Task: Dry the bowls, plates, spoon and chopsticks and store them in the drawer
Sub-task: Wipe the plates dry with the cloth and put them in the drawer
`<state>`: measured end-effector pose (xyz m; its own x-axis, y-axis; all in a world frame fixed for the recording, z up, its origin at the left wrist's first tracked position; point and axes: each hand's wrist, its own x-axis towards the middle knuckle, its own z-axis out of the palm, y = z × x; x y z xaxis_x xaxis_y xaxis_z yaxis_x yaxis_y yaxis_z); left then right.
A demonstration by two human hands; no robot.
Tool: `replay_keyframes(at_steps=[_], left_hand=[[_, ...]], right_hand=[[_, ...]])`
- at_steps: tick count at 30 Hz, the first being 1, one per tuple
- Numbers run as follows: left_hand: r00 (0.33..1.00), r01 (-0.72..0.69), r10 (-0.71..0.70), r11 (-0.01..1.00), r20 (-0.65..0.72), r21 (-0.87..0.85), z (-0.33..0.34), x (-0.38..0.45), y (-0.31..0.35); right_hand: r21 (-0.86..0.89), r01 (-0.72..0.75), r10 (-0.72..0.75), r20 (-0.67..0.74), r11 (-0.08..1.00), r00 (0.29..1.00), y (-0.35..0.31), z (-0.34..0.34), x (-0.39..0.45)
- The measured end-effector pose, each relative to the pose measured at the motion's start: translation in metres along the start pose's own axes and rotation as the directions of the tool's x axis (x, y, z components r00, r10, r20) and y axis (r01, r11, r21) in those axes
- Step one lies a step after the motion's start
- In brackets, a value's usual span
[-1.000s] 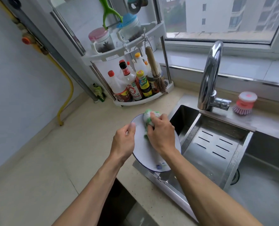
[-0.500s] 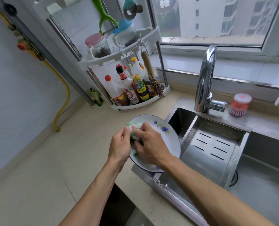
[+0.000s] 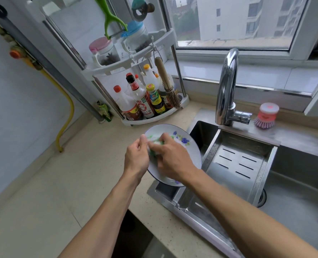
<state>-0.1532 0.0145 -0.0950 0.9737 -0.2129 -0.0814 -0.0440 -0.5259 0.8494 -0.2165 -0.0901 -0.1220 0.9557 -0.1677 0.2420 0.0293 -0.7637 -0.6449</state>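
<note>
A white plate (image 3: 189, 151) with blue flowers and a dark rim is held tilted above the counter's edge beside the sink. My left hand (image 3: 136, 158) grips the plate's left rim, thumb on top. My right hand (image 3: 170, 158) presses a green and white cloth (image 3: 154, 144) against the plate's face, fingers curled over the cloth. Most of the cloth is hidden under my right hand. No bowls, spoon or chopsticks are in view.
A steel sink (image 3: 294, 192) with a slotted drain tray (image 3: 236, 164) lies to the right, under a chrome tap (image 3: 227, 86). A corner rack (image 3: 136, 71) with sauce bottles stands behind the plate. A pink dish brush (image 3: 266, 116) sits on the ledge. A dark opening (image 3: 134, 235) shows below the counter.
The plate has been turned, so its flowered face now shows. My right hand with the cloth slid from the plate's top edge to its left side, close to my left hand.
</note>
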Motion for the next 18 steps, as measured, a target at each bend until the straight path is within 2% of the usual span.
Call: replay_keyframes(at_steps=[2, 4, 6, 8, 9, 11, 13, 15, 18], left_hand=[[0.996, 0.091, -0.09, 0.99, 0.011, -0.11, -0.002, 0.003, -0.003], [0.99, 0.142, -0.138, 0.972, 0.036, -0.185, -0.003, 0.001, -0.005], [0.996, 0.081, -0.079, 0.993, 0.028, -0.084, 0.002, -0.002, -0.004], [0.999, 0.036, -0.035, 0.999, 0.028, -0.031, 0.008, -0.003, -0.003], [0.998, 0.057, -0.056, 0.997, 0.026, -0.054, 0.01, -0.002, -0.003], [0.987, 0.162, -0.162, 0.973, 0.017, -0.162, 0.006, 0.003, -0.004], [0.974, 0.225, -0.226, 0.949, 0.021, -0.221, -0.004, 0.007, -0.006], [0.986, 0.165, -0.166, 0.975, 0.004, -0.148, -0.005, 0.005, -0.007], [0.999, 0.015, -0.011, 0.994, -0.033, 0.112, 0.005, -0.007, 0.002]], right_hand=[[0.063, 0.127, -0.134, 0.129, 0.99, 0.983, -0.001, 0.0, -0.012], [0.034, 0.18, -0.183, 0.212, 0.983, 0.96, 0.005, -0.005, -0.017], [-0.063, 0.128, -0.12, 0.118, 0.99, 0.986, 0.013, -0.005, -0.007], [-0.05, -0.006, 0.004, -0.028, 0.999, 1.0, 0.009, -0.005, 0.002], [-0.025, -0.009, 0.008, -0.033, 1.0, 0.999, 0.007, -0.003, 0.001], [0.009, 0.115, -0.115, 0.072, 0.993, 0.991, 0.006, -0.003, -0.013], [0.026, 0.257, -0.256, 0.235, 0.966, 0.938, 0.012, -0.012, -0.031], [-0.015, 0.297, -0.277, 0.317, 0.955, 0.907, 0.021, -0.018, -0.034], [-0.09, 0.158, -0.145, 0.138, 0.983, 0.98, 0.01, -0.007, -0.021]])
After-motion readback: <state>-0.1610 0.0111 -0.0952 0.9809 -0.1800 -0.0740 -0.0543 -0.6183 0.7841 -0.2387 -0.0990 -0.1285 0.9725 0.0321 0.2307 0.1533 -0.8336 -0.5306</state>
